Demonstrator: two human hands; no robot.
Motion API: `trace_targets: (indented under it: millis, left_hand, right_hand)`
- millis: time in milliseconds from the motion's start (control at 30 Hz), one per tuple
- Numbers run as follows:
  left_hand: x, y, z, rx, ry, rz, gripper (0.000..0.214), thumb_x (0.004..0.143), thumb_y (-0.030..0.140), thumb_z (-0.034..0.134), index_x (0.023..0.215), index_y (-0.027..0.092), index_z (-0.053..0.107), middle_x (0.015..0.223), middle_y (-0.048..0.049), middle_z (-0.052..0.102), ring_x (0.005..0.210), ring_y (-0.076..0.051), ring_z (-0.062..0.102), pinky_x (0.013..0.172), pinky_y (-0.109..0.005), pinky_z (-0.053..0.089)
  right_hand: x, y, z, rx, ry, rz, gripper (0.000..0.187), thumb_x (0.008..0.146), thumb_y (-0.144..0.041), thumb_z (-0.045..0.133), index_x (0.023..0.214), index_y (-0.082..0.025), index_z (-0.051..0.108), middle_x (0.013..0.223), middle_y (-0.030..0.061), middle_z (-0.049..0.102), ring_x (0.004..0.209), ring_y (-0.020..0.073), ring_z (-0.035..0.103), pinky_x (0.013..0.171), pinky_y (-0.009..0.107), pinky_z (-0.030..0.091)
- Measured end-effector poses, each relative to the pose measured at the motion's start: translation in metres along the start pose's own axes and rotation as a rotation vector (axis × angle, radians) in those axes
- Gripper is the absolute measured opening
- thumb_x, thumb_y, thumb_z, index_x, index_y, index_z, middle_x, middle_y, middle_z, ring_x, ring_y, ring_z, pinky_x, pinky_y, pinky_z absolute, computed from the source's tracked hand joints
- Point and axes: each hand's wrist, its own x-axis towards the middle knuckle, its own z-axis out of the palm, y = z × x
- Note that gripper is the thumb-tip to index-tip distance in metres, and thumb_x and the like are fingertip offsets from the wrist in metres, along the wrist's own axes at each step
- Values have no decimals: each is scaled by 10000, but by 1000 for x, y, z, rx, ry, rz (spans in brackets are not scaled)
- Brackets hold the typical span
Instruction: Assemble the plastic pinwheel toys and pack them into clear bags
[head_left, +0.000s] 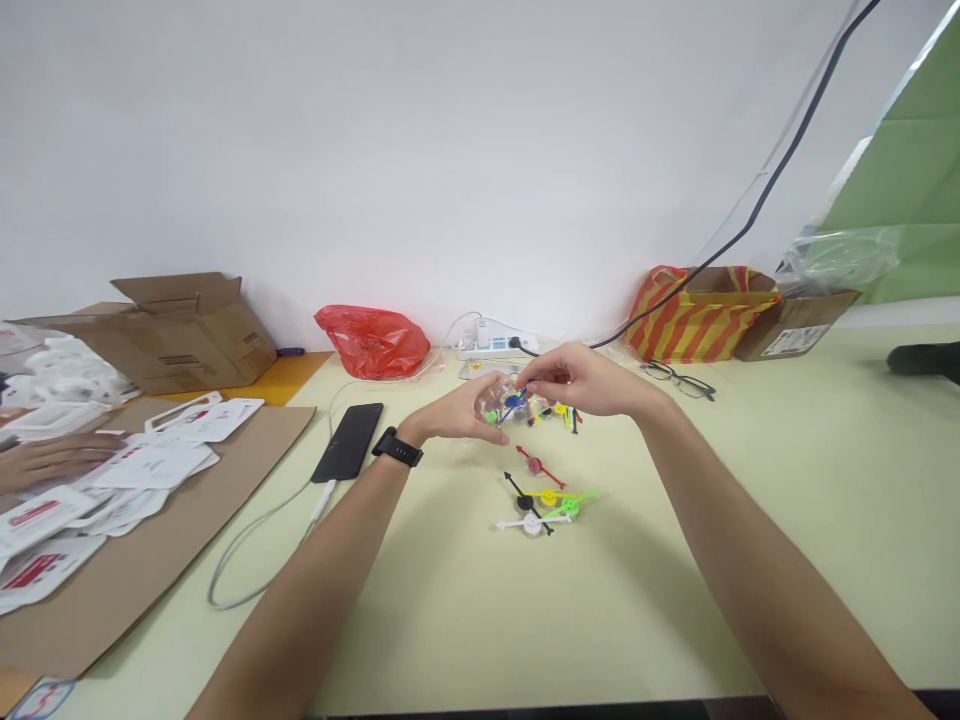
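My right hand is closed in a pinch on one end of a blue arrow spinner, above a small pile at the back middle of the table. My left hand, with a black watch on its wrist, curves beside the same pile, thumb and fingers apart. Clear plastic and several coloured arrow pieces lie in that pile, partly hidden by my hands. Nearer to me rest a red arrow spinner, a black one, a yellow one, a green one and a white one, each with a round clear base.
A phone with a white cable lies left of my arm. Another person's hand rests on white printed cards over cardboard. Behind stand a red bag, a power strip, boxes and glasses.
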Motion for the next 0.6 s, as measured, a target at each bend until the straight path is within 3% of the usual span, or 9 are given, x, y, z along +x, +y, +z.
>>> trace_targets:
  millis: [133, 233, 400, 500, 600]
  left_hand:
    - [1, -3, 1, -48, 8, 44, 640, 709, 366, 852, 1277, 233, 589, 1057, -42, 604, 893, -206, 576, 762, -335, 488]
    - [2, -5, 1, -74, 12, 53, 599, 714, 334, 837, 1251, 231, 592, 1032, -30, 607, 883, -196, 578, 754, -326, 485]
    - [2, -2, 3, -69, 16, 30, 615, 714, 377, 857, 1261, 236, 614, 1096, -48, 644, 948, -223, 614, 824, -357, 505]
    - [3, -5, 2, -174, 11, -12, 742, 732, 455, 865, 1380, 252, 566, 1206, -87, 652, 1038, -250, 626, 894, -383, 506]
    - [3, -14, 4, -454, -68, -35, 884, 760, 528, 844, 1515, 288, 452, 1299, -126, 644, 1074, -263, 643, 896, -392, 506]
  right_hand:
    - [-2, -9, -1, -2, 1, 6, 332, 956, -449, 596, 982, -175, 783, 694, -1, 636, 562, 116, 468, 517, 249, 335]
    - [-4, -12, -1, -40, -1, 26, 339, 917, -498, 672, 1009, -189, 777, 762, 10, 695, 553, 110, 515, 520, 244, 369]
    - [-2, -6, 2, -45, -95, 82, 200, 872, -296, 676, 1026, -189, 747, 896, 44, 751, 660, 147, 654, 566, 239, 459]
    - [0, -2, 1, -32, 0, 40, 120, 847, -225, 630, 916, -177, 716, 858, 45, 739, 734, 173, 671, 628, 259, 497]
    - [0, -3, -1, -9, 141, 0, 97, 825, -208, 619, 880, -178, 694, 850, 45, 729, 761, 183, 662, 694, 288, 518]
